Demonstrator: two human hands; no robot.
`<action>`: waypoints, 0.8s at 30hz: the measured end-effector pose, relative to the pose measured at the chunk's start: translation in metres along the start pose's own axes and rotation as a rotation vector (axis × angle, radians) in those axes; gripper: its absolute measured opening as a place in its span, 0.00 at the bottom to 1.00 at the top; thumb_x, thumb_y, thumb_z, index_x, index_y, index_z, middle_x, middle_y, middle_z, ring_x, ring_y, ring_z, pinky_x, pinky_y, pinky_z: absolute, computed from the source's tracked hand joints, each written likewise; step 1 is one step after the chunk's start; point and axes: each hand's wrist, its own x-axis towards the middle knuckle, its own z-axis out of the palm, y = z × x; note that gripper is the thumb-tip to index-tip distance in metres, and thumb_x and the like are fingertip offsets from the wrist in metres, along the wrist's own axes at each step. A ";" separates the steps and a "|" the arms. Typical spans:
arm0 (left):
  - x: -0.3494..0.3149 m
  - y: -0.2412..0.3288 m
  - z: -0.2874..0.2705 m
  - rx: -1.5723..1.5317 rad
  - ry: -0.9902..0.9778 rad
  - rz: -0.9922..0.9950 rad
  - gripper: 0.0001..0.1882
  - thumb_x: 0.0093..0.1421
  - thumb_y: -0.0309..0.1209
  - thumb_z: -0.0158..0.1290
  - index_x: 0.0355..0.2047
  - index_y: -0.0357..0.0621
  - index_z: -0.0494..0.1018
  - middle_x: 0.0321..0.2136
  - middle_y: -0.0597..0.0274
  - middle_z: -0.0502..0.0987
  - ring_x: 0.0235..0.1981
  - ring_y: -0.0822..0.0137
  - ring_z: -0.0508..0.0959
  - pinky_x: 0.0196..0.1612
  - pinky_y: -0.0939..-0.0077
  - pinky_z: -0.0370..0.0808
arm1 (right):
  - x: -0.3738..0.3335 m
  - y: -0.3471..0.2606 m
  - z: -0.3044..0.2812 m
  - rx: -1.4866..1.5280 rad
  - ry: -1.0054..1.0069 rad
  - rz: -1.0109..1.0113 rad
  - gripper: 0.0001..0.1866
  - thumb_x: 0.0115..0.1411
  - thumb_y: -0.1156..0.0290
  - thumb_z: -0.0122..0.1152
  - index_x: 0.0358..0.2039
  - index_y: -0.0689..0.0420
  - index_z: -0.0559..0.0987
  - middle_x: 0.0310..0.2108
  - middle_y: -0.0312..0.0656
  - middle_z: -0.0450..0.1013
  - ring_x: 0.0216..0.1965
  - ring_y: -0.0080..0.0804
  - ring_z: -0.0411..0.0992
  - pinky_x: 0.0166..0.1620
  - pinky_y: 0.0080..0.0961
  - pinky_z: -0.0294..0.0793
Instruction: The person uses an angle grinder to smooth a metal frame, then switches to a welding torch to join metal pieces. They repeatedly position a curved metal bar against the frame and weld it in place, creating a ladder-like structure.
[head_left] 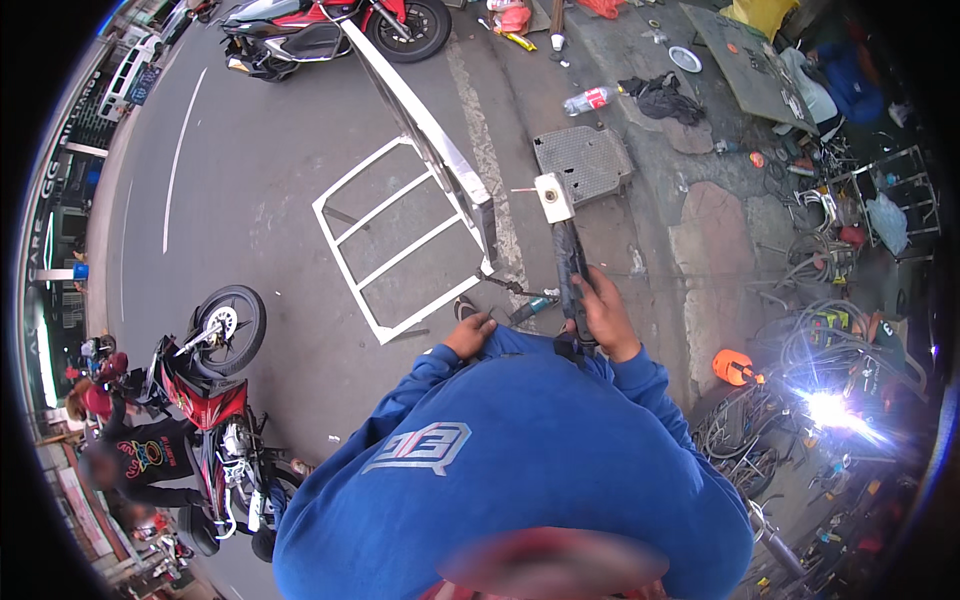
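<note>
My right hand (606, 312) is closed around the black-wrapped handle of a tool with a white, square head (554, 198). The head has a dark hole in its face, and a thin rod sticks out to its left. Its exact kind I cannot make out. My left hand (470, 336) lies by my blue clothing at the front, its fingers laid over it and holding nothing I can see. A teal, cylindrical power tool (532, 309) is between my hands. Just ahead stands a white metal frame with crossbars (398, 255), joined to a tall upright section (425, 130).
A checkered metal plate (583, 163) and a plastic bottle (590, 100) lie ahead right. Bright welding light (832, 411) flares at right, near an orange container (733, 367) and tangled cables (835, 345). A red motorcycle (215, 405) and a person (150, 455) are at left; another motorcycle (330, 32) stands ahead.
</note>
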 end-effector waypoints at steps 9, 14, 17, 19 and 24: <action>0.022 0.031 -0.140 -0.184 0.076 0.201 0.20 0.58 0.31 0.60 0.50 0.35 0.77 0.34 0.54 0.82 0.30 0.60 0.81 0.34 0.67 0.79 | -0.007 -0.068 -0.005 -0.102 -0.159 0.020 0.18 0.71 0.59 0.55 0.48 0.63 0.72 0.22 0.35 0.69 0.18 0.22 0.70 0.23 0.21 0.70; 0.101 0.143 -0.290 -0.401 0.796 0.198 0.25 0.62 0.41 0.61 0.53 0.35 0.72 0.31 0.59 0.77 0.31 0.67 0.78 0.31 0.67 0.78 | -0.010 -0.060 0.003 -0.156 -0.184 -0.045 0.12 0.69 0.69 0.57 0.46 0.64 0.73 0.28 0.38 0.73 0.21 0.20 0.69 0.25 0.21 0.70; 0.172 0.203 -0.313 -0.452 0.741 0.007 0.37 0.62 0.44 0.60 0.63 0.31 0.61 0.58 0.42 0.66 0.61 0.46 0.69 0.53 0.46 0.79 | -0.007 -0.053 0.009 -0.245 -0.156 -0.282 0.12 0.69 0.69 0.57 0.47 0.65 0.72 0.32 0.39 0.74 0.24 0.19 0.70 0.28 0.20 0.72; 0.214 0.213 -0.304 -0.256 0.756 -0.078 0.35 0.58 0.48 0.63 0.51 0.26 0.71 0.44 0.45 0.79 0.50 0.44 0.78 0.53 0.52 0.79 | -0.005 -0.050 0.012 -0.290 -0.117 -0.424 0.13 0.69 0.69 0.57 0.48 0.65 0.72 0.33 0.39 0.75 0.25 0.20 0.71 0.29 0.20 0.73; 0.257 0.185 -0.318 -0.346 0.794 -0.073 0.16 0.61 0.31 0.54 0.40 0.26 0.77 0.34 0.50 0.80 0.33 0.60 0.81 0.32 0.67 0.76 | -0.013 -0.047 0.019 -0.091 -0.172 0.068 0.16 0.68 0.68 0.60 0.50 0.65 0.71 0.33 0.39 0.76 0.29 0.20 0.75 0.29 0.20 0.76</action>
